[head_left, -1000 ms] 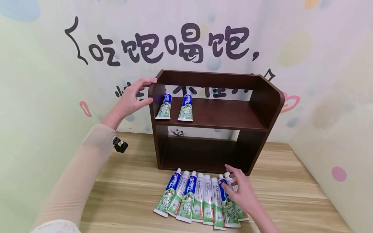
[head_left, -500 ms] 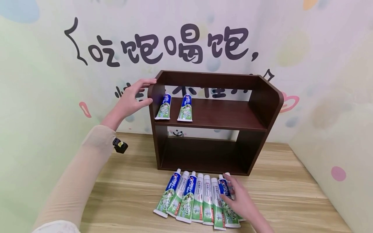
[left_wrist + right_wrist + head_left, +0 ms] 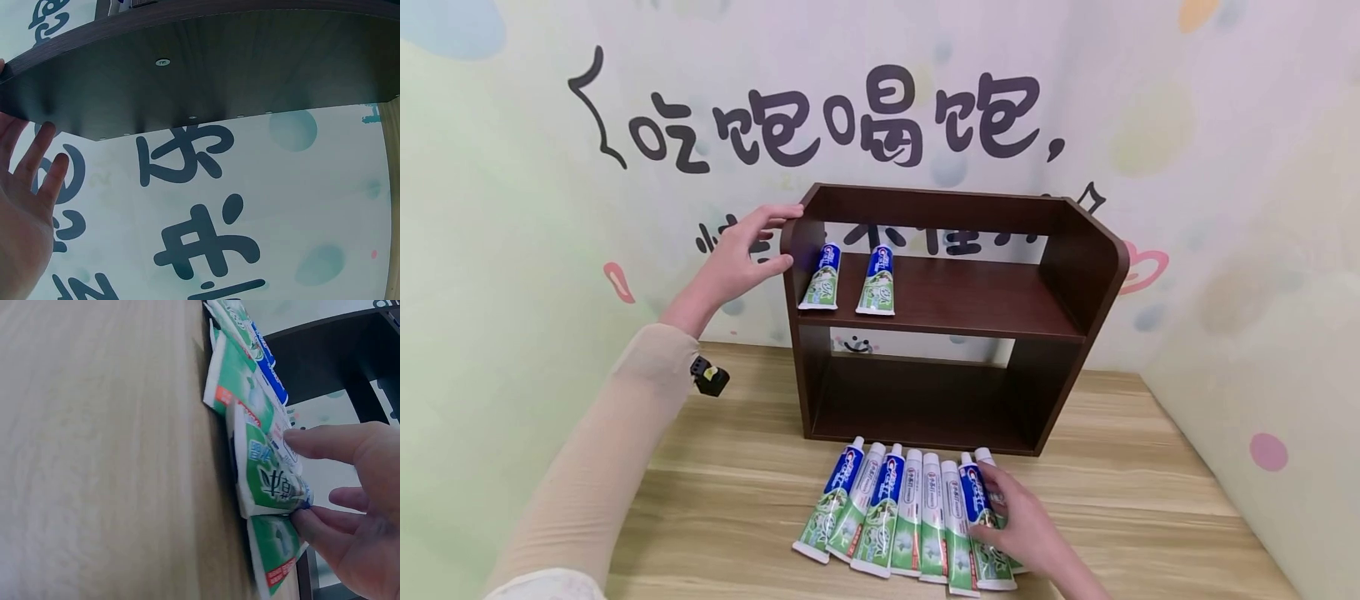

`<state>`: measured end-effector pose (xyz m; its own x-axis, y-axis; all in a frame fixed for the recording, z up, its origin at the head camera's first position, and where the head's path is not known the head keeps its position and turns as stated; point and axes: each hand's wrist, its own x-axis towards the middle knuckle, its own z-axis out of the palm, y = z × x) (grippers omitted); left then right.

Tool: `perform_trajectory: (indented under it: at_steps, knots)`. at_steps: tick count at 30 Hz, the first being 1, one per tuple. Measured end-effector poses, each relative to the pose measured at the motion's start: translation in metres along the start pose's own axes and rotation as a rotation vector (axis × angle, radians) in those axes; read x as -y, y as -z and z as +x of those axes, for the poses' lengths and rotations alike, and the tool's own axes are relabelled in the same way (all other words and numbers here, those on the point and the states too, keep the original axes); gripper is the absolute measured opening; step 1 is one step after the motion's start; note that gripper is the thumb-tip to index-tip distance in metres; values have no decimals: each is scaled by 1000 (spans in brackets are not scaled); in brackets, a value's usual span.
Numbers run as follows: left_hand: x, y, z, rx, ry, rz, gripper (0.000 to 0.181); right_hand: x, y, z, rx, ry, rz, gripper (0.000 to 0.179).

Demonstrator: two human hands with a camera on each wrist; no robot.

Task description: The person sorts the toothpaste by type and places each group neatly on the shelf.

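Observation:
My left hand (image 3: 733, 258) rests its fingertips on the left side panel of a dark brown two-tier shelf (image 3: 970, 292); in the left wrist view its fingers (image 3: 39, 153) are spread against the panel. At the right end of a row on the table, my right hand (image 3: 1028, 527) pinches a blue, white and green toothpaste tube (image 3: 976, 492) across its width, thumb on the left edge and fingers on the right. That tube still lies flat, also seen under the right hand (image 3: 369, 494) in the right wrist view. A white-green tube (image 3: 985, 457) beside it is mostly hidden.
Two blue-green toothpaste tubes (image 3: 877, 283) lie on the upper tier at left. Several more tubes (image 3: 934, 517) lie side by side before the shelf, caps towards it. A small black device (image 3: 709, 377) sits by the left wrist. A printed wall (image 3: 1150, 125) stands behind.
My right hand has come down from above the row onto the blue-green tube near its right end, thumb and fingers closing in on it. The left hand stays on the shelf's side.

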<state>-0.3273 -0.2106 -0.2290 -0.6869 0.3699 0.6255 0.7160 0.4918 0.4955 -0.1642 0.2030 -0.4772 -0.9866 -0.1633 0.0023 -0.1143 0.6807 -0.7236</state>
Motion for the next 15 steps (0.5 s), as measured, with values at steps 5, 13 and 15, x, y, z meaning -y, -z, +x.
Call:
perform_trajectory:
  at_steps: [5,13,15]
  knots:
    - [0,0,0,-9,-6,-1,57,4,3,-1,25,10,-40,97]
    - [0,-2,0,-8,-6,-7,57,9,4,-3,50,-7,-299,94]
    - [1,-1,1,-13,-11,-6,56,8,3,-2,61,-35,-321,93]
